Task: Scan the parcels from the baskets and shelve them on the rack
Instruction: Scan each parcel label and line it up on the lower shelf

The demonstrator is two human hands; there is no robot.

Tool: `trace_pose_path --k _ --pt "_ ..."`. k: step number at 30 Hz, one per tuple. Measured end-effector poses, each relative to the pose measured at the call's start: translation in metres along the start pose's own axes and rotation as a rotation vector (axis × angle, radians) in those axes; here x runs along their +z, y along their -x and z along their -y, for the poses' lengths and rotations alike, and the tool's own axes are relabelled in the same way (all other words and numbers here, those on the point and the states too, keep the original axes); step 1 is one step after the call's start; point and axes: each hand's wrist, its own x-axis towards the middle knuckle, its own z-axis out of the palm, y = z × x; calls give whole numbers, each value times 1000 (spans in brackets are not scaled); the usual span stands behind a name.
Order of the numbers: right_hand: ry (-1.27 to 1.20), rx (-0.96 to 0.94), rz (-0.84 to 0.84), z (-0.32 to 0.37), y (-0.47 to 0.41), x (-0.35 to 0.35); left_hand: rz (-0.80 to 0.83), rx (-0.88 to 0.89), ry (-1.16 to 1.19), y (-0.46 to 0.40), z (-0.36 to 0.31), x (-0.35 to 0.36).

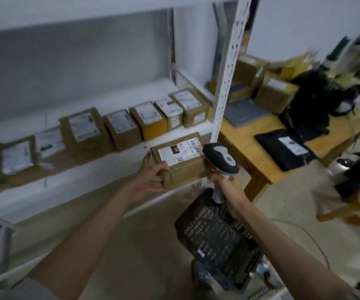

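Fingers of the left hand [153,174] curl round the left end of a brown rectangular cardboard parcel [182,163] with a white paper label, held just off the front edge of the white metal rack [229,68]. The right hand [226,184] grips the handle of a grey-and-black plastic scanner [221,158], whose head touches the parcel's right end. A black perforated plastic basket [218,239] sits below, and a row of matte labelled cardboard boxes [118,124] lines the shelf.

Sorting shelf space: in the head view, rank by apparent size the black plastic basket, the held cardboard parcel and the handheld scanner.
1. Black plastic basket, largest.
2. Held brown cardboard parcel.
3. Grey-and-black handheld scanner, smallest.
The basket sits nearer the camera, which exaggerates its lead.
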Motion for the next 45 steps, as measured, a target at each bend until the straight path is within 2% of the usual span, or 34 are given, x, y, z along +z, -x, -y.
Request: trace_pose_path --k 4,10,14,23,25,31,37,45 --pt "29 -233 33 65 26 26 46 165 11 45 -53 -27" --pt "11 -460 91 139 52 55 -75 306 90 94 -119 -51" --pt "-44 -555 100 181 60 63 -73 410 -81 120 -154 -55" --pt "-78 -646 181 253 60 67 -67 493 -363 152 -211 -39" --pt "-82 -670 209 267 60 66 -81 535 -359 156 -221 -30" --pt "-31 -717 260 304 62 58 -270 637 -276 153 -251 -10" --pt "22 -813 218 339 69 48 -434 725 -194 141 -291 -4" --pt "74 -810 429 354 80 42 -585 878 -177 131 -333 -9"
